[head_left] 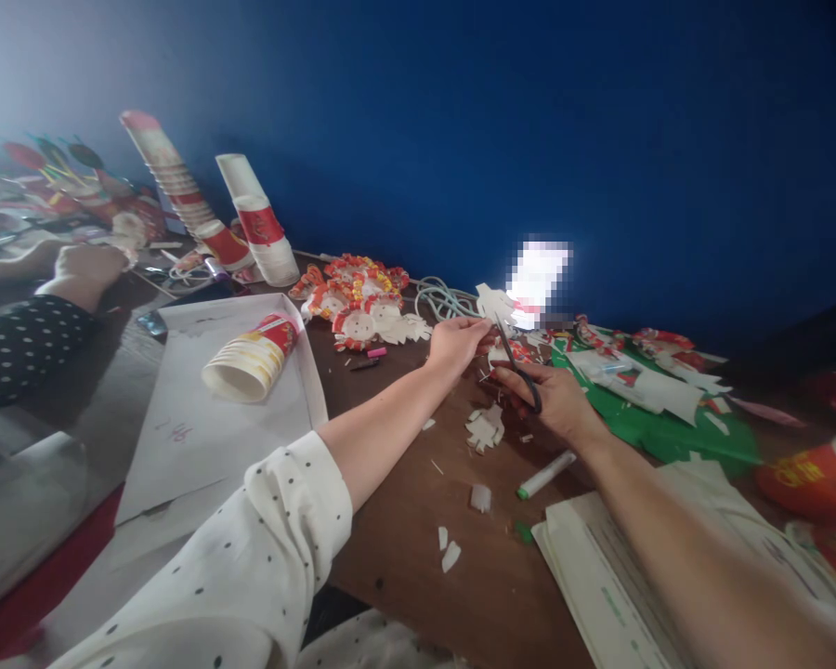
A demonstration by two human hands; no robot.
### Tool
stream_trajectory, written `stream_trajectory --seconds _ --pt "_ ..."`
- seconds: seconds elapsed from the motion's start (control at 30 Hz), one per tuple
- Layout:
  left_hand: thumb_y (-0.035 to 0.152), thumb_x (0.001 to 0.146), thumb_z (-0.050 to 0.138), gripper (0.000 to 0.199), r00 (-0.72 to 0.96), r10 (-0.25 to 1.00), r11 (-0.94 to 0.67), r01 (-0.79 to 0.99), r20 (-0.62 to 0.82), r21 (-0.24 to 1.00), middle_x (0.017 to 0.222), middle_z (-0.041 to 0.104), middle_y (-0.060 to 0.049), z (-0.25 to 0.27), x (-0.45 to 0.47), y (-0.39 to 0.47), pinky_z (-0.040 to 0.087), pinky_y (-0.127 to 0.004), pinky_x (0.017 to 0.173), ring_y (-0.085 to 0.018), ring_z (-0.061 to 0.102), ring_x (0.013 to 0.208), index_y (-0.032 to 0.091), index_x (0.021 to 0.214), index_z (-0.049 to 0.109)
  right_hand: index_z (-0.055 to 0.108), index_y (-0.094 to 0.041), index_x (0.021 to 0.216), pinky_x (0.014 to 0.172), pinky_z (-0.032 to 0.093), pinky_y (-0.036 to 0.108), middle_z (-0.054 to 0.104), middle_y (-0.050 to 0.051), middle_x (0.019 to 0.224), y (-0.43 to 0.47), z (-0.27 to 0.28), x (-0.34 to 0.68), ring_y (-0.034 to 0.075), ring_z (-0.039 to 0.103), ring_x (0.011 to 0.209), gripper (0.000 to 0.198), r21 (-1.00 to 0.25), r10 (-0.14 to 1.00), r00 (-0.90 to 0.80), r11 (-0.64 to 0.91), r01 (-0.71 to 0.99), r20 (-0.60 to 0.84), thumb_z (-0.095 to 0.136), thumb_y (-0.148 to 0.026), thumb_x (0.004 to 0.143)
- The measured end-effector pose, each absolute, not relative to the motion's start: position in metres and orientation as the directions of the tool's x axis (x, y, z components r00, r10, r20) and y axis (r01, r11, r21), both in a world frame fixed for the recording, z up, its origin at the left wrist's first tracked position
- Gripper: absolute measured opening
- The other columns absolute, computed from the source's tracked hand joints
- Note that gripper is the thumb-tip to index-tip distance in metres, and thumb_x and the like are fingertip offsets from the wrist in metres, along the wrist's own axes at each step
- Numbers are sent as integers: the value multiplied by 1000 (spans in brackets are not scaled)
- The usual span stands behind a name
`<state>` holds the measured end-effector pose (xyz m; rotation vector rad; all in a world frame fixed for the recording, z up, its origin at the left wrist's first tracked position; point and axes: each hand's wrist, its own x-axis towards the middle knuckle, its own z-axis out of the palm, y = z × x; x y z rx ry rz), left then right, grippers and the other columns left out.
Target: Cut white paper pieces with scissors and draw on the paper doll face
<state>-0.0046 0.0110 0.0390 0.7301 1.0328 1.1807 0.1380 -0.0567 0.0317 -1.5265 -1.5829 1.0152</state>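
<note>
My left hand (463,341) is closed in a pinch on a white paper cutout (493,301), held up over the brown table (390,557). Dark-handled scissors (529,386) are in my right hand (554,400), fingers around the handles. Their blades point up and left, beside the cutout. Below my hands lies another white paper cutout (486,427), with small scraps around it. A white marker with a green end (547,475) rests near my right wrist. Behind my left hand sits a pile of red and white paper crafts (362,297).
Stacked paper cups (261,228) stand at the back left, and more cups (251,362) lie in a white box lid (181,437). A green sheet (641,409) and a paper stack (599,567) are at right. Another person's hand (87,274) is at far left. A blue wall (404,121) closes the back.
</note>
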Motion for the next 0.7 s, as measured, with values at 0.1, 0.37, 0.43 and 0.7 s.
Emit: stream_trajectory --seconds 0.1,0.37,0.43,0.7 --pt "21 78 66 14 64 982 190 -332 -179 924 68 69 -4 38 -5 11 51 -23 68 -12 65 66 15 66 66 74 -17 105 42 37 23 54 -2 49 -59 34 137 10 47 41 50 -886 998 -66 20 463 -12 68 -54 74" --pt "21 79 65 14 82 983 184 -343 -166 921 71 70 -5 35 -5 13 52 -23 65 -11 65 66 15 67 66 73 -15 107 45 38 24 54 -2 48 -60 35 137 11 48 42 54 -866 997 -79 39 498 0 63 -59 76" --pt "21 79 64 15 93 982 187 -342 -165 921 70 69 -5 35 -5 13 52 -23 65 -11 64 64 14 66 65 73 -15 107 45 38 24 55 -2 49 -60 35 137 11 48 43 55 -875 997 -73 32 483 -3 63 -59 76" --pt "20 78 66 16 113 981 185 -272 -160 944 63 66 -4 38 -4 10 52 -24 65 -11 62 60 14 63 64 73 -18 108 46 39 24 57 -2 53 -61 38 136 11 49 45 52 -903 999 -40 -10 429 -30 69 -56 71"
